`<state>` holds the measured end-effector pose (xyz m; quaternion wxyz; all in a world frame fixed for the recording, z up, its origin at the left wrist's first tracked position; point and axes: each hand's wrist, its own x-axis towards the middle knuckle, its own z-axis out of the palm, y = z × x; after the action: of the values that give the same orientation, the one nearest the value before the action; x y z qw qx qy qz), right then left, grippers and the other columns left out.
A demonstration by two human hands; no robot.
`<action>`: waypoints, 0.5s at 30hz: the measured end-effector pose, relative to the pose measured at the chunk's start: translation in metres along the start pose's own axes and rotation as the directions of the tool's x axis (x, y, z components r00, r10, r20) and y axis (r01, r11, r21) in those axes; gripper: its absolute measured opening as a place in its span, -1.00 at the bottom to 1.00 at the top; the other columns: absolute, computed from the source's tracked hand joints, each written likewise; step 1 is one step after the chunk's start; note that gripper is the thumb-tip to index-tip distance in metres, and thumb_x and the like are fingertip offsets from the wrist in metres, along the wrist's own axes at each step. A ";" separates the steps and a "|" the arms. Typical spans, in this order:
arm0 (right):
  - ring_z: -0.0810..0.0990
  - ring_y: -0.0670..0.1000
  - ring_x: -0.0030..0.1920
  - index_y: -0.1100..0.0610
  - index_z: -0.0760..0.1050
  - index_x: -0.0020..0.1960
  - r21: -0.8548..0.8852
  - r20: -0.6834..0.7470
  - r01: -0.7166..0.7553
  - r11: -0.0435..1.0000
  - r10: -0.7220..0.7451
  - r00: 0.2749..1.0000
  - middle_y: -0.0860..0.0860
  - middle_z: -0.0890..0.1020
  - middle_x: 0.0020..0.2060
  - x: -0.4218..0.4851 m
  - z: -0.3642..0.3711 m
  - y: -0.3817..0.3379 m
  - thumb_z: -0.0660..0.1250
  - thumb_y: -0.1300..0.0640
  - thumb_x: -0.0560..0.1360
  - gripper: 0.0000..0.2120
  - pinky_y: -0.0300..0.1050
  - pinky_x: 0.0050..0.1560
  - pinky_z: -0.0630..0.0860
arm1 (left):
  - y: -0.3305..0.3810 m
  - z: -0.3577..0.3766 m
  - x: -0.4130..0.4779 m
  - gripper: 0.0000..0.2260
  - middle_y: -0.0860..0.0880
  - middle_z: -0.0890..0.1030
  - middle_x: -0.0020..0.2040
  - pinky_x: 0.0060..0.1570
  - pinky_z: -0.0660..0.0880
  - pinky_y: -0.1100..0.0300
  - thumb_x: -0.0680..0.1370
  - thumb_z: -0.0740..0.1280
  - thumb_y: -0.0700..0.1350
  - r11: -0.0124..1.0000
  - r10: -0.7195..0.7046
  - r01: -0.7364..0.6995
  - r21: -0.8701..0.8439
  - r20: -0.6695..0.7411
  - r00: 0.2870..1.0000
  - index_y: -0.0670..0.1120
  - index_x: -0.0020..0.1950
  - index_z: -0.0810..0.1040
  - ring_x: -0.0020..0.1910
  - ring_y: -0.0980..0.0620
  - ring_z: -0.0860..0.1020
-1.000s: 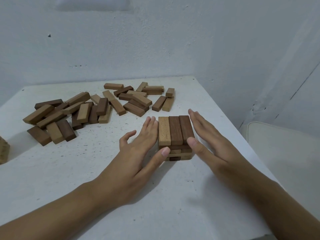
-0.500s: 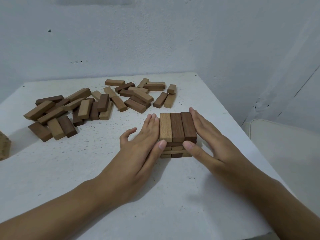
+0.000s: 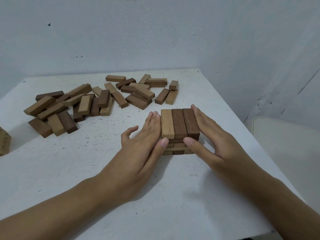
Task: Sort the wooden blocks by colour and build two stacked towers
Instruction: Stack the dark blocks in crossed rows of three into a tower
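Both sides of the tower [image 3: 179,123] pressed, left hand [image 3: 143,142] and right hand [image 3: 214,142] flat, fingers [image 3: 154,122] straight, gripping nothing

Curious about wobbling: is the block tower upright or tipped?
Upright: the tower sits in level crossed layers, left hand and right hand flat against its sides.

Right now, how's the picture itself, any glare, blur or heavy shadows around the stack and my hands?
Head view: soft, even light, no glare on the table. Head view: tower, left hand, right hand and loose blocks all look sharp. Head view: only faint shadows beside the left hand; forearms loom large near the bottom edge, likely wide-angle stretch.
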<state>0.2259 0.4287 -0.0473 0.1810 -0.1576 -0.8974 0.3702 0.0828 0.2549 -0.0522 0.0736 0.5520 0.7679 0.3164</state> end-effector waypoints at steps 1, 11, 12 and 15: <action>-0.01 -0.42 0.50 -0.10 -0.02 0.63 0.002 0.000 -0.001 1.000 0.001 1.000 -0.30 0.09 0.58 0.000 0.000 0.000 0.17 -0.26 0.58 -0.29 -0.51 0.44 -0.04 | 0.000 0.000 0.000 -0.45 0.12 0.05 0.66 0.55 -0.13 0.24 0.67 -0.12 0.20 1.000 -0.004 0.004 0.004 0.003 1.000 0.08 0.65 -0.04 0.59 0.36 -0.07; 0.02 -0.42 0.50 -0.12 0.02 0.62 0.027 -0.001 -0.010 1.000 0.010 1.000 -0.32 0.13 0.56 0.000 0.000 0.000 0.18 -0.26 0.54 -0.27 -0.45 0.47 0.00 | 0.001 -0.001 -0.002 -0.40 0.15 0.05 0.66 0.58 -0.10 0.17 0.64 -0.14 0.24 0.999 -0.038 0.038 -0.001 0.032 0.999 0.06 0.67 -0.01 0.58 0.38 -0.10; 0.02 -0.42 0.50 -0.12 0.02 0.62 0.026 0.003 -0.013 1.000 0.013 1.000 -0.32 0.13 0.56 0.001 0.000 0.000 0.17 -0.26 0.53 -0.27 -0.45 0.47 0.00 | 0.001 -0.001 -0.002 -0.40 0.14 0.06 0.66 0.58 -0.08 0.15 0.64 -0.14 0.23 0.999 -0.038 0.038 -0.003 0.031 0.999 0.06 0.67 0.00 0.58 0.38 -0.10; 0.02 -0.41 0.50 -0.13 0.02 0.62 0.030 0.012 -0.025 0.999 0.024 1.000 -0.32 0.14 0.56 0.000 0.000 -0.001 0.16 -0.26 0.53 -0.28 -0.42 0.49 0.02 | 0.001 -0.001 -0.001 -0.40 0.14 0.08 0.66 0.58 -0.05 0.12 0.65 -0.14 0.22 0.999 -0.035 0.035 -0.003 0.022 0.999 0.04 0.67 0.02 0.58 0.38 -0.09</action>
<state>0.2254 0.4284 -0.0469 0.1735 -0.1636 -0.8909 0.3867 0.0833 0.2536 -0.0517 0.0882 0.5419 0.7761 0.3101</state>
